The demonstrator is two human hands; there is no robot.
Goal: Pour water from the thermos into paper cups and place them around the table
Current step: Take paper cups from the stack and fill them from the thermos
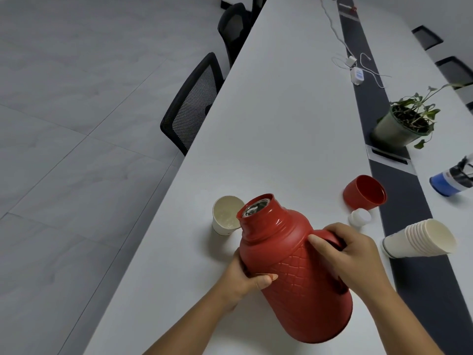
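Observation:
A big red thermos [291,267] is tilted to the left above the white table [276,119], its open mouth right beside the rim of a single paper cup [226,216] that stands upright. My right hand [350,252] grips the thermos handle. My left hand [245,278] holds the body from the left side, thumb across the front. The red thermos lid [364,192] lies on its side to the right, with a small white stopper [360,218] beside it. A stack of paper cups [419,239] lies on its side at the right.
A potted plant [404,124] stands on the dark centre strip [399,185]. A blue-and-white bottle [453,180] lies at the right edge. White chargers and cables [354,70] lie farther back. Black mesh chairs [194,103] are pushed in along the table's left edge.

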